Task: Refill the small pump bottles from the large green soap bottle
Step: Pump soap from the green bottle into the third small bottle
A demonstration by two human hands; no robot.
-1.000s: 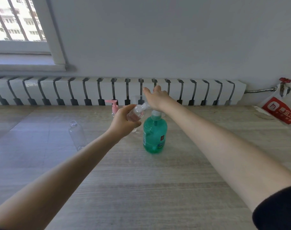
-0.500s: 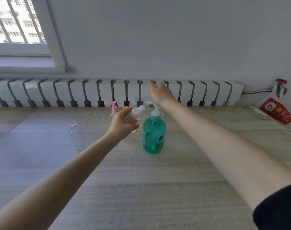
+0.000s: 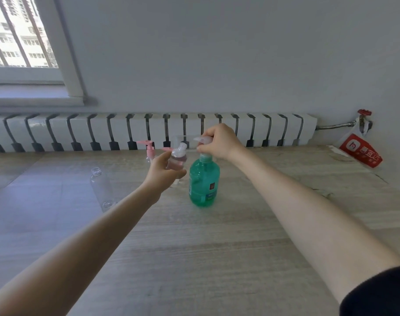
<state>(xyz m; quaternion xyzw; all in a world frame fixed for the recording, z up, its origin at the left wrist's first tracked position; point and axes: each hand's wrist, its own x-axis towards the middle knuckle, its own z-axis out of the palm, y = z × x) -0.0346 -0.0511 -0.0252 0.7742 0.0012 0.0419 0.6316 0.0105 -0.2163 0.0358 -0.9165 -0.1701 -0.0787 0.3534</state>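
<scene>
Two hands, three small bottles and one large bottle, all at the far middle of a pale wood-grain desk [image 3: 194, 258].

1. Green soap bottle [image 3: 203, 185]: large, translucent, upright on the desk, filled nearly to the shoulder. Its white pump head [image 3: 204, 140] is on top, spout pointing left.
2. Right hand [image 3: 219, 143]: over the green soap bottle, fingers [image 3: 211, 145] curled round the pump head and gripping it. A black sleeve [image 3: 376, 293] shows at the lower right edge.
3. Small clear bottle [image 3: 177, 158]: holds pinkish liquid, open at the neck, and is held off the desk just left of the green soap bottle. It tilts right, with the neck close under the spout but not touching it.
4. Left hand [image 3: 163, 173]: fingers wrapped round the lower half of the small clear bottle.
5. Pink pump bottle [image 3: 149, 149]: behind the left hand, mostly hidden.
6. Empty clear bottle [image 3: 101, 188]: no cap, well left of the hands. Whether it stands or lies cannot be told.
7. Clear container [image 3: 179, 140]: behind the hands, outline faint.

Surroundings: a white radiator [image 3: 80, 131] runs along the wall behind the desk. A barred window [image 3: 18, 35] is at upper left. A red valve [image 3: 364, 112] and a red printed bag [image 3: 360, 153] are at far right.
</scene>
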